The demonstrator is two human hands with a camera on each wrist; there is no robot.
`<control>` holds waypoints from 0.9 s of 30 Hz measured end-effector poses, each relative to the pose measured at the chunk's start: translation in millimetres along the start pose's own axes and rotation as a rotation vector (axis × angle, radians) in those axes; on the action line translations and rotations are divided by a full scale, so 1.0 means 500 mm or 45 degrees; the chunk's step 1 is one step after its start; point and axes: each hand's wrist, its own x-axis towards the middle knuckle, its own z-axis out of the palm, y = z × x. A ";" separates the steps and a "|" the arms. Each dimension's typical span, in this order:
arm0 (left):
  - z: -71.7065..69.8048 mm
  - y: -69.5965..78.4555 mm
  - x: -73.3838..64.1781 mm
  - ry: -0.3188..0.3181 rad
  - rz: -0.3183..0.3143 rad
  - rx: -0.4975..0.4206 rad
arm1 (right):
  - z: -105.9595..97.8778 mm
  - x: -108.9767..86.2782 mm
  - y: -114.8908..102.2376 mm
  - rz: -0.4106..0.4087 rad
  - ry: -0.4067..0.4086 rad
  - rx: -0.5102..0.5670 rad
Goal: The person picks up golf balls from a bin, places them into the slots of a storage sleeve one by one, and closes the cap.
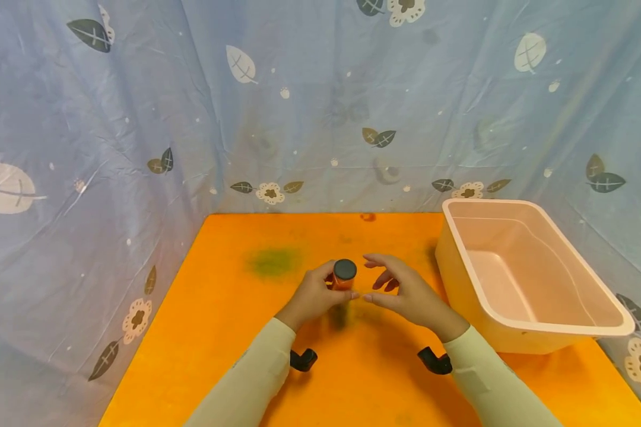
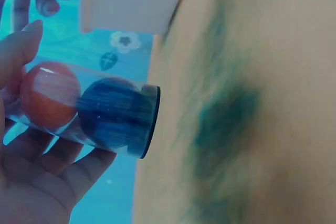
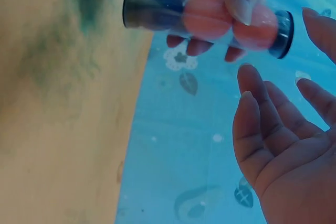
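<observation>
My left hand point(image 1: 311, 298) grips a clear tube point(image 1: 343, 283) with a black cap point(image 1: 345, 269) on top, holding it upright above the table. Through the tube's wall, the right wrist view shows two orange-red balls point(image 3: 207, 16) and a dark blue ball point(image 3: 165, 8) at the bottom end. Both ends of the tube are capped in black. The left wrist view has the dark ball point(image 2: 113, 113) beside the lower cap. Just right of the tube, my right hand point(image 1: 408, 293) is held with its fingers spread and bent slightly, apart from the tube and holding nothing.
A large pale pink plastic bin point(image 1: 462, 261) stands at the right of the orange table point(image 1: 203, 332). Blue leaf-patterned curtains point(image 1: 310, 107) hang behind the table and at both sides. Green smudges point(image 1: 273, 262) mark the tabletop. Black fittings point(image 1: 302, 360) jut from both wrists.
</observation>
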 end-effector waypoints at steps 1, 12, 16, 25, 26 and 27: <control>0.003 -0.002 0.004 0.010 -0.015 -0.012 | -0.002 -0.002 0.003 0.002 0.005 0.003; 0.045 -0.055 0.026 0.129 -0.132 -0.116 | -0.011 -0.016 0.023 0.019 0.020 0.082; 0.053 -0.073 0.025 0.126 -0.151 -0.143 | -0.005 -0.010 0.027 0.015 0.037 0.086; 0.031 -0.069 0.010 0.128 -0.106 -0.318 | 0.022 0.019 0.033 0.098 0.129 0.183; 0.027 -0.066 0.009 0.181 -0.082 -0.354 | 0.027 0.024 0.035 0.117 0.154 0.217; 0.024 -0.063 0.009 0.238 -0.052 -0.381 | 0.033 0.029 0.037 0.133 0.184 0.250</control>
